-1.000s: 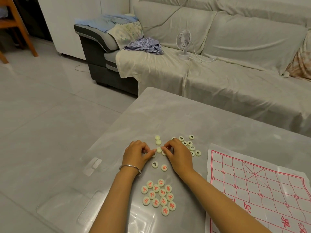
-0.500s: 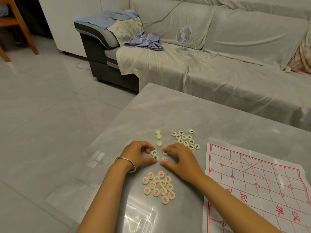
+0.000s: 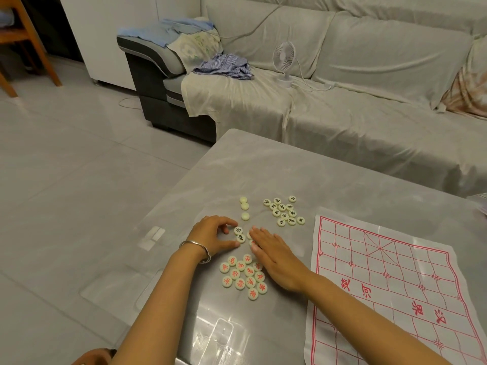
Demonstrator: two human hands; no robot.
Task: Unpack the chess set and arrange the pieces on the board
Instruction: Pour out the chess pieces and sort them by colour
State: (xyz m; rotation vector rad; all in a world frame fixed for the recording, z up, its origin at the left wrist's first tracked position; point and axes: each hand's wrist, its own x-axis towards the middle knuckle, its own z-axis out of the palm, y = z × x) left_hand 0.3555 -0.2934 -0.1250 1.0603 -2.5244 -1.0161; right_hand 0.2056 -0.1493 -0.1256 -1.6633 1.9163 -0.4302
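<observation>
Head view: red-lettered pieces [image 3: 249, 281] lie clustered on the table [image 3: 263, 167] off the board [image 3: 382, 272]'s left edge. The left hand [image 3: 213, 238] curls round two black-lettered pieces [image 3: 239, 234]; the right hand [image 3: 276, 259] lies flat, fingers straight.

The floor [image 3: 66, 180] is of pale grey, glossy tiles. Behind the grey marbled surface [image 3: 316, 175] stands a sofa [image 3: 369, 114] covered with a light sheet. On it are a small white fan [image 3: 284, 55] and some striped cloth [image 3: 226, 67]. A wooden chair [image 3: 25, 40] stands far left, beside a white cabinet [image 3: 105, 35].
</observation>
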